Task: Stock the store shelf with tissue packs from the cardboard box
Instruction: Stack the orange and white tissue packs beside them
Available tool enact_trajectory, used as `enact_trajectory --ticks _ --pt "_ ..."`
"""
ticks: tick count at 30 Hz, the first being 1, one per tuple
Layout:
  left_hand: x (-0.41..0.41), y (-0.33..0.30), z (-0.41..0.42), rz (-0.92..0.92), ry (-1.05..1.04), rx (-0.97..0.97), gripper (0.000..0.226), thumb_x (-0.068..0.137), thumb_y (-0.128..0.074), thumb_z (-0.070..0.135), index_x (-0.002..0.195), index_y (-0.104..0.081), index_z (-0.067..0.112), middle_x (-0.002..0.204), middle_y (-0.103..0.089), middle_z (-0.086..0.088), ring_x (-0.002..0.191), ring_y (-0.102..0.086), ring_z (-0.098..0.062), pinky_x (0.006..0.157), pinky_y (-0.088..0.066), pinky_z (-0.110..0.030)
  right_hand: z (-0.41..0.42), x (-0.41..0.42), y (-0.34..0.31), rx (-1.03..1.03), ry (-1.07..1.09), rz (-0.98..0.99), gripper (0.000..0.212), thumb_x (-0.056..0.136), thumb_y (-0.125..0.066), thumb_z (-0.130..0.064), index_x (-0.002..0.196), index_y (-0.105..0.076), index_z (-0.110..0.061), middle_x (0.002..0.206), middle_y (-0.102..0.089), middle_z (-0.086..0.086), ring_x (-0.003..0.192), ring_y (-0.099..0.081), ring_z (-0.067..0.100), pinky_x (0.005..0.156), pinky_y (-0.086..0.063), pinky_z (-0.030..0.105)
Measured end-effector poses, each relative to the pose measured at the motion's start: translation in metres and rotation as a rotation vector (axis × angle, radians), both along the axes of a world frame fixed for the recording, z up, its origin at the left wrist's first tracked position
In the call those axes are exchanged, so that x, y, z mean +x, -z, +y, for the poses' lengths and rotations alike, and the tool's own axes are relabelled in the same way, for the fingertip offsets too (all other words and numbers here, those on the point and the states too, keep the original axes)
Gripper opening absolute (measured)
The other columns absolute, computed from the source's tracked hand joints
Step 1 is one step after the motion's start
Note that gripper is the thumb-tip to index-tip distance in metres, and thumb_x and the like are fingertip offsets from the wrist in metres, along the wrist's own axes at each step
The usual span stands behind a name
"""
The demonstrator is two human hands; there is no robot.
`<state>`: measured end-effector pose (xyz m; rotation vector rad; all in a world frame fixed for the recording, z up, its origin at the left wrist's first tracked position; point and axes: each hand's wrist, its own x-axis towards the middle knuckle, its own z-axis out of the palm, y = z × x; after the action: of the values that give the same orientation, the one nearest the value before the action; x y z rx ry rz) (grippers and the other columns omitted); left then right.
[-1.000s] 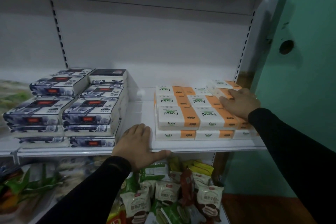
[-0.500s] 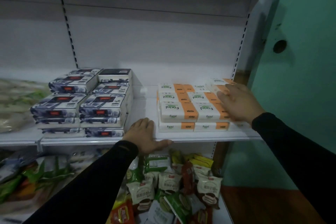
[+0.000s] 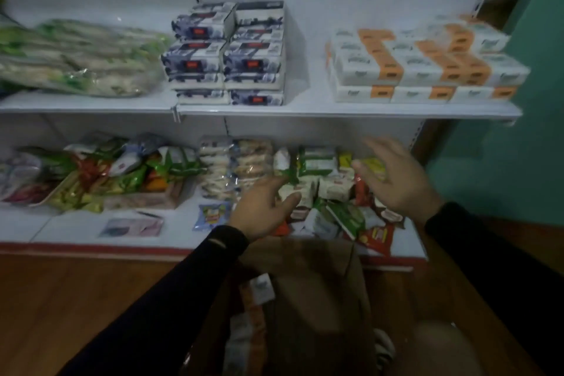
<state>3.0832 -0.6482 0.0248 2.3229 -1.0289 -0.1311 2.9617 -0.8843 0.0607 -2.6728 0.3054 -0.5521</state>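
Tissue packs in orange and white (image 3: 424, 65) sit stacked two layers deep at the right end of the upper shelf (image 3: 305, 108), three across the front of each layer, with one more visible in the cardboard box (image 3: 305, 293) on the floor below. Beside them stand two columns of blue packs (image 3: 227, 55). Since half a second ago both hands have left the shelf: the left hand (image 3: 259, 214) and right hand (image 3: 396, 177) now hover over the box, fingers spread, holding nothing.

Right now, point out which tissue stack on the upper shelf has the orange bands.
The right-hand stack: white packs with orange bands. The middle stack is dark blue with red labels.
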Motion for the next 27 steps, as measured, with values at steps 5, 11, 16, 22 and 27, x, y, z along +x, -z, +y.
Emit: enact_trajectory --ticks 5,11,16,22,27 --pt "-0.006 0.093 0.05 0.217 -0.035 0.2 0.042 0.095 -0.053 0.043 0.13 -0.054 0.02 0.128 -0.055 0.004 0.119 -0.051 -0.012 0.097 -0.034 -0.021 0.06 0.004 0.104 0.16 -0.082 0.272 0.059 0.096 -0.041 -0.056 0.142 -0.046 -0.02 0.147 -0.039 -0.001 0.136 -0.036 0.016 0.105 -0.026 0.02" --pt "0.007 0.212 0.069 0.485 -0.113 0.498 0.053 0.096 -0.048 0.042 0.143 -0.04 0.02 0.141 -0.047 -0.008 0.129 -0.045 -0.028 0.102 -0.035 -0.033 0.112 0.036 0.233 0.254 -0.158 0.658 0.052 0.099 -0.041 -0.051 0.141 -0.047 -0.021 0.149 -0.037 -0.002 0.138 -0.037 0.018 0.108 -0.03 0.028" --pt "0.028 0.309 0.068 0.682 -0.226 0.514 0.055 0.098 -0.045 0.039 0.147 -0.033 0.016 0.141 -0.047 -0.014 0.125 -0.049 -0.032 0.1 -0.038 -0.034 0.13 0.072 0.34 0.382 -0.12 0.899 0.051 0.1 -0.042 -0.047 0.141 -0.048 -0.017 0.146 -0.044 0.007 0.134 -0.042 0.024 0.107 -0.033 0.031" --pt "0.043 0.43 0.07 0.874 -0.307 0.579 0.058 0.094 -0.042 0.049 0.144 -0.039 0.019 0.145 -0.046 -0.01 0.129 -0.047 -0.03 0.107 -0.038 -0.038 0.145 0.109 0.445 0.592 -0.039 0.964 0.044 0.1 -0.05 -0.031 0.138 -0.048 -0.01 0.142 -0.052 0.014 0.128 -0.049 0.032 0.099 -0.038 0.032" --pt "0.046 0.475 0.071 0.991 -0.38 0.527 0.045 0.101 -0.045 0.031 0.141 -0.045 0.009 0.146 -0.044 -0.013 0.133 -0.042 -0.028 0.109 -0.031 -0.034 0.152 0.13 0.504 0.807 0.031 0.948 0.063 0.098 -0.055 -0.03 0.152 -0.027 -0.017 0.155 -0.036 0.004 0.141 -0.035 0.025 0.113 -0.025 0.029"
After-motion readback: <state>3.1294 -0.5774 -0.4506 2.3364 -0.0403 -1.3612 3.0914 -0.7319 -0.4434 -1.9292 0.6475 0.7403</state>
